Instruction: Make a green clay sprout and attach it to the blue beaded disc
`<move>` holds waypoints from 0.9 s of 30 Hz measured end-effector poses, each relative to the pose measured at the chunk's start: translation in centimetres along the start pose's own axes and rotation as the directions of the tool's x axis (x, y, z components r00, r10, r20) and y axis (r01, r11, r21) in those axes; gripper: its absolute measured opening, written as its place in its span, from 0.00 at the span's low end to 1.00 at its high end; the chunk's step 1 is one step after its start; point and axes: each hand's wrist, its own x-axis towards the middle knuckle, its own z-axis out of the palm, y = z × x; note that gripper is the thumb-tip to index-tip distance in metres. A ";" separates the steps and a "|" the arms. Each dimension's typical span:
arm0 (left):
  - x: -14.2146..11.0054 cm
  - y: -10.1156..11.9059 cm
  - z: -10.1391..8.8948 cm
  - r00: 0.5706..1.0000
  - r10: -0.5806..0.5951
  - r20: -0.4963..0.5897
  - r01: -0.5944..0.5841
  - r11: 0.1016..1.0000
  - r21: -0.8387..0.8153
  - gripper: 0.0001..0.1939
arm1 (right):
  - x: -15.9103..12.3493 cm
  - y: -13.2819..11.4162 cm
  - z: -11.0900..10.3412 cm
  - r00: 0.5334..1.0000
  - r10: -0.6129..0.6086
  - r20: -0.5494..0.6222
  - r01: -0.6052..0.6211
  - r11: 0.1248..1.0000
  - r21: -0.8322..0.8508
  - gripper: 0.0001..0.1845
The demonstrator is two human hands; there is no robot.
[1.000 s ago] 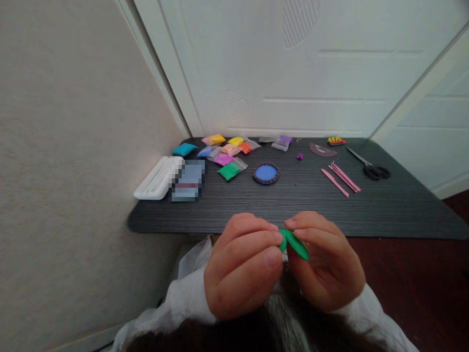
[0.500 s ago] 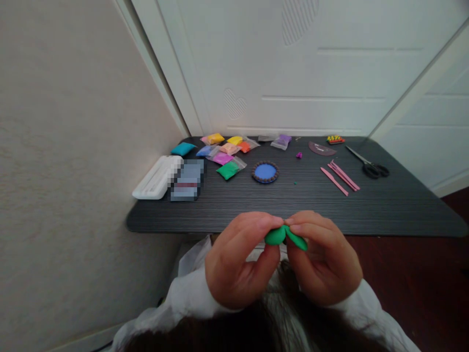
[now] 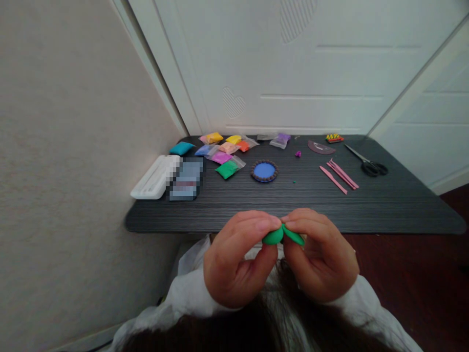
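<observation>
Left hand (image 3: 238,261) and right hand (image 3: 324,256) pinch one smooth green clay piece (image 3: 273,237) by the near edge of a dark surface (image 3: 220,208).

The left thumb and fingers close on its plump, rounded lobe, the right ones on a flatter, longer lobe; the two lobes meet between the fingertips. Beyond, a flat blue disc (image 3: 264,171) wears a bumpy brown rim, near a clear packet (image 3: 227,169) of green clay. Slim pink tools (image 3: 339,177) and black-handled scissors (image 3: 372,167) lie to the right. The surface is finely ridged with rounded corners, set against white panelling (image 3: 330,71), a textured pale wall (image 3: 73,146) and a reddish-brown floor (image 3: 395,283).
</observation>
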 end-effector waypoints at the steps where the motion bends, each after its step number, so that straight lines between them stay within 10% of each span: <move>1: 0.1 0.0 -0.1 1.000 0.013 0.010 -0.013 1.000 0.003 0.22 | 0.0 0.0 0.0 1.000 0.004 -0.002 -0.004 1.000 -0.003 0.22; 27: 0.8 0.6 -1.4 0.975 0.104 0.199 -0.144 0.969 0.200 0.24 | 0.2 0.1 -0.3 0.996 -0.074 0.059 0.077 0.995 -0.058 0.19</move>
